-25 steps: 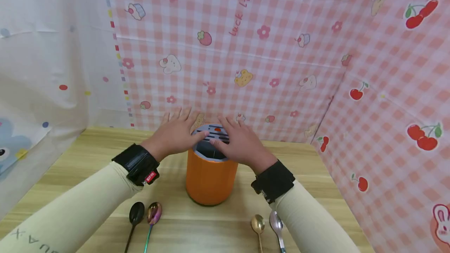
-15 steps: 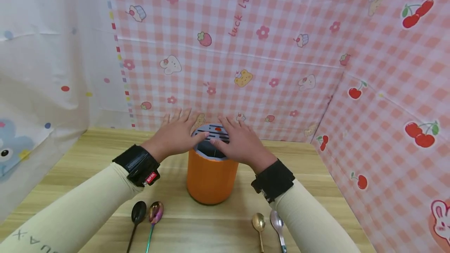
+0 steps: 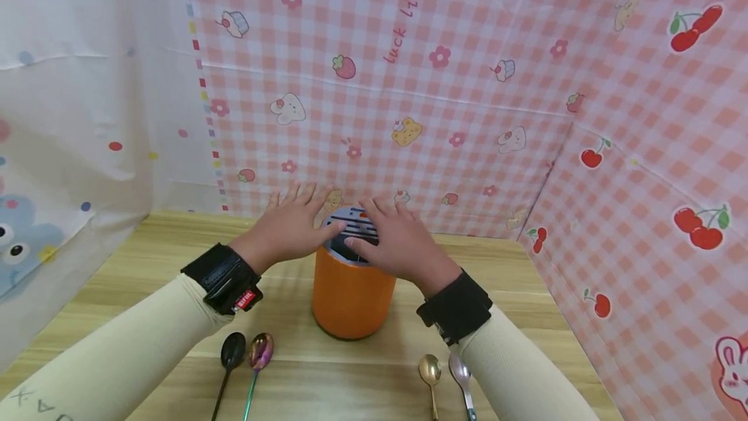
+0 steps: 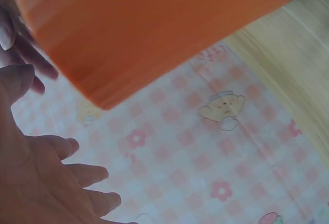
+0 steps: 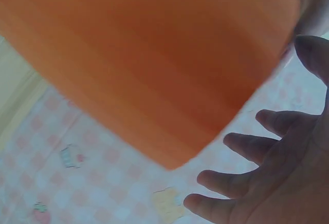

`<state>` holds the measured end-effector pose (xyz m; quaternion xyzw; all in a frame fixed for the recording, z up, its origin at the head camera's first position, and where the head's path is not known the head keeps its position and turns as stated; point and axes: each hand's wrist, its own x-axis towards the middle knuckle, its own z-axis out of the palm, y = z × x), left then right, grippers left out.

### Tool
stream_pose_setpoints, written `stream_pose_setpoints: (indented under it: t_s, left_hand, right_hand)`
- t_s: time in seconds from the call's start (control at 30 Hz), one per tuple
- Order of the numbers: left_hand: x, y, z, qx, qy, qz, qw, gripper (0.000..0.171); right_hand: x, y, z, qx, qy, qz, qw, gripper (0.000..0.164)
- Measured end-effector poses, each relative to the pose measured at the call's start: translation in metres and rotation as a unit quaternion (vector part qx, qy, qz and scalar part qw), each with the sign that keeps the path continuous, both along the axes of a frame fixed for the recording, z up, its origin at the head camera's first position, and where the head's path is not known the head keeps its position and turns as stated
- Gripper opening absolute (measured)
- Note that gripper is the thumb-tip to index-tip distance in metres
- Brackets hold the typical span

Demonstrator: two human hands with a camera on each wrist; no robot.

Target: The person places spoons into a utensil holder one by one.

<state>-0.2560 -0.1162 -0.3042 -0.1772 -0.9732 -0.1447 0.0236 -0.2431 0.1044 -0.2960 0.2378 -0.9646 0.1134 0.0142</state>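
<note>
An orange cylindrical holder (image 3: 353,304) stands upright on the wooden table, its grey top (image 3: 354,218) cut with dark slots and one larger opening. My left hand (image 3: 289,231) hovers at the holder's upper left, fingers spread and straight, thumb over the top. On the other side, my right hand (image 3: 403,240) has its fingers extended too and covers part of the rim. Neither hand grips anything. Both wrist views show the orange wall beside the extended fingers of the left hand (image 4: 46,178) and right hand (image 5: 282,172). Whether the thumbs touch the top I cannot tell.
Left of the holder lie a black spoon (image 3: 233,349) and a rainbow-coloured spoon (image 3: 260,351). To its right are a gold spoon (image 3: 430,369) and a silver spoon (image 3: 460,370), partly beside the right sleeve. Patterned cloth (image 3: 374,102) walls the table at the back and sides.
The head view has shifted slightly. Both hands keep almost the same pose over the holder; the right hand sits marginally lower and further left. The spoons and holder stay in place.
</note>
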Motion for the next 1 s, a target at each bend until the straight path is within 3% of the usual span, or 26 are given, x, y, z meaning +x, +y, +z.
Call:
stream_pose_setpoints:
  t_s: [0.17, 0.23, 0.33, 0.43, 0.53, 0.67, 0.83, 1.0]
  left_hand:
    - [0.022, -0.006, 0.005, -0.003, 0.014, -0.018, 0.9997, 0.08]
    - [0.034, -0.01, 0.006, -0.001, 0.035, -0.029, 0.999, 0.075]
    - [0.053, -0.019, 0.004, 0.0, 0.066, -0.046, 0.9968, 0.061]
    - [0.073, -0.028, -0.006, -0.001, 0.047, -0.047, 0.9978, 0.044]
    - [0.09, -0.036, -0.026, -0.001, -0.019, -0.027, 0.9995, 0.03]
    - [0.105, -0.046, -0.065, 0.008, -0.088, 0.001, 0.9961, 0.012]
    - [0.119, -0.057, -0.11, 0.009, -0.116, 0.022, 0.993, 0.008]
    - [0.127, -0.06, -0.132, -0.004, -0.141, 0.05, 0.9888, 0.021]
  right_hand:
    - [0.023, -0.013, 0.006, 0.012, 0.04, 0.047, 0.998, 0.077]
    - [0.033, -0.02, 0.007, 0.018, 0.062, 0.067, 0.996, 0.075]
    - [0.047, -0.031, 0.006, 0.027, 0.096, 0.106, 0.989, 0.066]
    - [0.059, -0.042, 0.0, 0.028, 0.106, 0.147, 0.983, 0.051]
    - [0.068, -0.053, -0.014, 0.026, 0.089, 0.18, 0.979, 0.037]
    - [0.073, -0.066, -0.044, 0.042, 0.044, 0.199, 0.978, 0.024]
    - [0.073, -0.082, -0.088, 0.068, -0.034, 0.202, 0.976, 0.016]
    - [0.077, -0.097, -0.126, 0.067, -0.104, 0.216, 0.968, 0.011]
